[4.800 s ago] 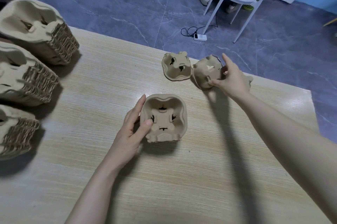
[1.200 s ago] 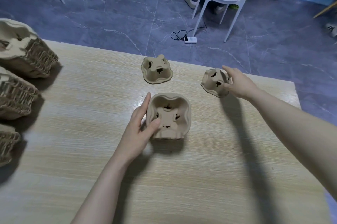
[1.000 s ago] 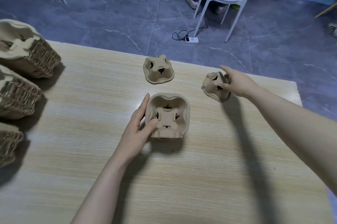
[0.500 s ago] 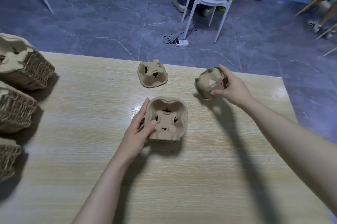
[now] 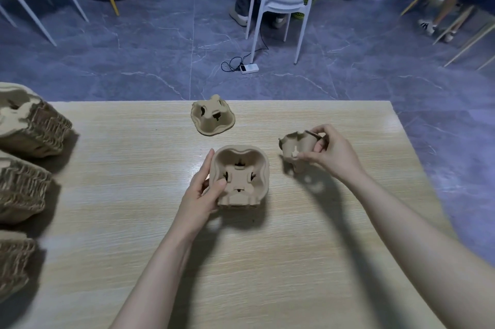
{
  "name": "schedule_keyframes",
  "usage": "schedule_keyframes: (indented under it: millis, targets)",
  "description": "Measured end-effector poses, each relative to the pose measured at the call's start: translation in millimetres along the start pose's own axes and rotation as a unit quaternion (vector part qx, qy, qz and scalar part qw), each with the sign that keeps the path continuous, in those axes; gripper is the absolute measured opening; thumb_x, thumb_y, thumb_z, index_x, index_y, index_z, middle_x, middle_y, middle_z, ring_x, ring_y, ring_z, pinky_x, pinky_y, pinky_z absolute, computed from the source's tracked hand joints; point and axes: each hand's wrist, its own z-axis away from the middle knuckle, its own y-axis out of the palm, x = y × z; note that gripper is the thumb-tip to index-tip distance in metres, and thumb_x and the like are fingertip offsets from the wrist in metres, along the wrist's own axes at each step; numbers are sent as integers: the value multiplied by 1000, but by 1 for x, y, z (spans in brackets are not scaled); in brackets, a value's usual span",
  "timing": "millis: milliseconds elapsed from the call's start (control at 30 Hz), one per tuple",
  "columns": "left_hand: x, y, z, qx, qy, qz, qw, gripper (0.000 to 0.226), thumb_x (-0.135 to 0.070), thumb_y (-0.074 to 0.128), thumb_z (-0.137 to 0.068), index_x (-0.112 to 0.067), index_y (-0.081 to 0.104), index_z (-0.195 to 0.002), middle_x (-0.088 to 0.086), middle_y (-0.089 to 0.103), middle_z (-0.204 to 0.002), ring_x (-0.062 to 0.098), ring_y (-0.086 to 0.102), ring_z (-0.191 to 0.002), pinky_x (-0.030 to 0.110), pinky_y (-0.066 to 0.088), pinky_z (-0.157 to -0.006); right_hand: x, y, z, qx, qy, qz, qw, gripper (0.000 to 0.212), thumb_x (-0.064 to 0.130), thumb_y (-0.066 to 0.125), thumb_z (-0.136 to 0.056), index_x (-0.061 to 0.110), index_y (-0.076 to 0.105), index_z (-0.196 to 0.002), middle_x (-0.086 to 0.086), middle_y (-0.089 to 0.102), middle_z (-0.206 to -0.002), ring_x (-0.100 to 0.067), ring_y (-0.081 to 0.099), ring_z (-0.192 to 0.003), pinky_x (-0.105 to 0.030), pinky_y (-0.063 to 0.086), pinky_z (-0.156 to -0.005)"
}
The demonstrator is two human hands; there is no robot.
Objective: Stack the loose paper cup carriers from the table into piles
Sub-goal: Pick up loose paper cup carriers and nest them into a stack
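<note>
Moulded-pulp cup carriers, loose: three. One centre carrier (image 5: 239, 177) sits on the wooden table (image 5: 267, 261), gripped at its left wall by the left hand (image 5: 199, 194), thumb inside; one lifted carrier (image 5: 296, 149) is pinched, tilted, in the right hand (image 5: 330, 153); one far carrier (image 5: 213, 119) lies untouched near the far edge. Stacked piles (image 5: 24, 178): three, along the left edge. Bare tabletop spans the near half.

Carrier (image 5: 239, 177) in L hand (image 5: 199, 196), table (image 5: 134, 194)
</note>
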Motion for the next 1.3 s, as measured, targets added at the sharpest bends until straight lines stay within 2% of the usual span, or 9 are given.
schedule_keyframes:
  millis: [200, 333, 433, 567, 667, 767, 967, 1200, 1300]
  targets:
    - [4, -5, -3, -1, -29, -6, 1000, 61, -16, 58, -97, -61, 39, -133, -23, 65, -95, 13, 56, -91, 32, 48, -73, -6, -4, 28, -23, 1, -32, 999, 21, 17, 83, -71, 18, 63, -76, 1, 64, -70, -14, 56, -64, -38, 49, -70]
    - [0, -5, -1, -1, -37, 12, 999, 62, -9, 55, -97, -49, 39, -142, -34, 68, -81, 5, 58, -81, 22, 50, -68, 12, -10, 48, -85, -41, -108, 990, 20, 15, 82, -75, 14, 63, -79, 7, 64, -75, -4, 54, -66, -19, 42, -64]
    - [-3, -4, 2, -1, -37, 30, 999, 61, -9, 55, -98, -45, 39, -144, -35, 69, -83, 1, 63, -81, 21, 52, -68, 32, -12, 62, -110, -92, -158, 977, 19, 9, 80, -77, 18, 63, -78, 9, 66, -78, 0, 56, -69, -10, 38, -62]
    - [-9, -2, 4, -1, -30, 38, 999, 53, -19, 54, -99, -46, 40, -142, -38, 66, -82, 0, 61, -82, 28, 52, -77, 50, -3, 77, -73, -144, -186, 969, 17, 0, 75, -77, 12, 64, -81, 0, 67, -81, -11, 59, -76, -22, 40, -61]
    - [-14, -1, 5, -1, -31, 37, 999, 42, -36, 49, -101, -51, 41, -139, -39, 59, -116, -11, 60, -102, 37, 50, -95, 53, 9, 83, -48, -196, -156, 967, 22, -5, 74, -74, 12, 64, -81, 2, 66, -81, -16, 61, -80, -24, 43, -63]
    - [-14, -2, 6, 6, -37, 21, 999, 35, -58, 41, -98, -62, 47, -131, -29, 50, -140, 5, 48, -131, 52, 39, -111, 50, 20, 87, -30, -232, -124, 964, 25, -3, 75, -73, 18, 63, -82, 10, 65, -82, -14, 60, -82, -23, 42, -67]
    - [-13, -2, 9, 26, -25, 9, 999, 65, -84, 27, -82, -57, 40, -139, -23, 43, -149, 9, 40, -138, 56, 33, -114, 50, 31, 90, 0, -276, -70, 959, 29, 0, 74, -75, 25, 62, -84, 13, 63, -84, -10, 57, -84, -22, 41, -65]
    - [-19, 2, 11, 30, -2, 14, 999, 48, -63, 28, -91, -54, 48, -134, -26, 55, -136, -5, 47, -129, 44, 38, -112, 52, 35, 90, 59, -258, -14, 964, 24, 10, 65, -76, 29, 60, -90, 16, 59, -89, -8, 53, -87, -12, 35, -72]
    - [-19, 2, 9, 38, -6, 26, 999, 44, -54, 36, -95, -52, 43, -139, -26, 56, -133, -11, 55, -115, 30, 51, -91, 54, 34, 91, 68, -239, 3, 969, 25, 24, 55, -78, 27, 61, -102, 13, 56, -96, -11, 53, -88, -24, 43, -73]
